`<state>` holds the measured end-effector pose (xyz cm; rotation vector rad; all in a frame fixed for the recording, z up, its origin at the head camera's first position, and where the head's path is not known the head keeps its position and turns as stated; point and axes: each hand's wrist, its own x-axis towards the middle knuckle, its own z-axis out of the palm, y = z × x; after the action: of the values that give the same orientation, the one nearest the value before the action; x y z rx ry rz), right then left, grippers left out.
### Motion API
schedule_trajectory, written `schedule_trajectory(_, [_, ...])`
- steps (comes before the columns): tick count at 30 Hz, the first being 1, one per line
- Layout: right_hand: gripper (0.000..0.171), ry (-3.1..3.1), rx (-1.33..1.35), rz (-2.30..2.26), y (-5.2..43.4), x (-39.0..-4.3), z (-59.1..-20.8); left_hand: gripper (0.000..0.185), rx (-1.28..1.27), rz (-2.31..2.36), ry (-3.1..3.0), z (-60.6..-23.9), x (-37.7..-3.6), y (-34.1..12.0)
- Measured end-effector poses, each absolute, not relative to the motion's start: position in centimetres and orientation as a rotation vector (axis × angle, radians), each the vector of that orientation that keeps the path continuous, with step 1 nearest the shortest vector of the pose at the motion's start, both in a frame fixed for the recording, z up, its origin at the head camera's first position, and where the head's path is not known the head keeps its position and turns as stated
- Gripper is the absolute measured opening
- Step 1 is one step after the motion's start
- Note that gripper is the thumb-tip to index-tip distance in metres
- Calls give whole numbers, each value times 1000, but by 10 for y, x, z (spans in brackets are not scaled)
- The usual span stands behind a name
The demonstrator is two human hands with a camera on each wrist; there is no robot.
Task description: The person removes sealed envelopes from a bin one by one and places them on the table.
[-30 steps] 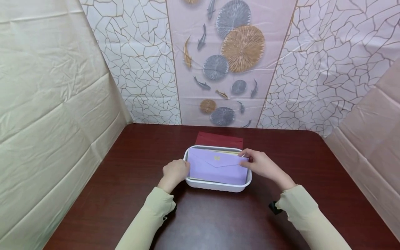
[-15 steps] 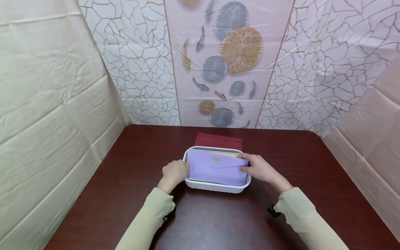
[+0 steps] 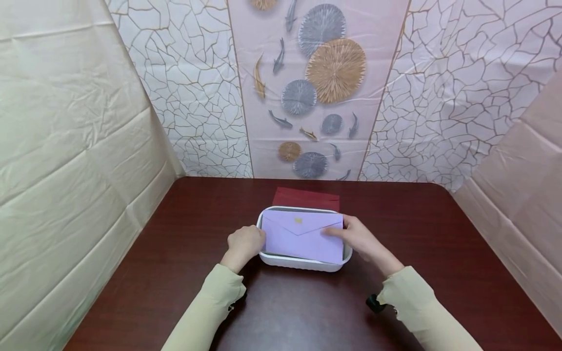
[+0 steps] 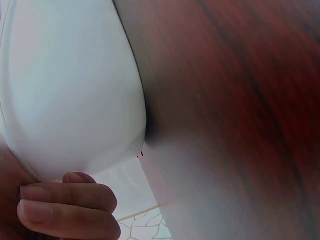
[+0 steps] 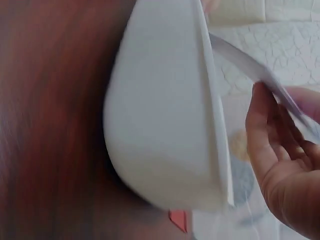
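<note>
- A dark reddish-brown wooden table (image 3: 175, 273) with a glossy top carries everything.
- A white tray (image 3: 303, 263) sits directly on it, near the middle.
- A dark red envelope (image 3: 306, 198) lies flat on the tabletop just behind the tray, its near edge hidden by the tray's rim.

A lilac envelope (image 3: 303, 235) with a gold emblem is lying in a white tray (image 3: 303, 262); a dark red envelope (image 3: 306, 198) is showing beyond it on the reddish-brown desk (image 3: 175, 253).

Lilac envelope (image 3: 302, 235) raised and levelled, right hand (image 3: 360, 239) shifted beneath its edge
</note>
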<state>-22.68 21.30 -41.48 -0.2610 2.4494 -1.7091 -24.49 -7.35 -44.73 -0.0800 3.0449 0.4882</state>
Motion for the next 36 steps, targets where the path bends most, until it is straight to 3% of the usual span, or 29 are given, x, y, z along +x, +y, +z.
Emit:
schedule_trajectory(19, [41,2353,-194,-1792,203,-203,-428,43,-77,516,3047,-450,-246,-74])
schedule_trajectory(36, [51,2286,133,-2052,236,-194,-431,43,-79,524,3029,-448,-245,-76])
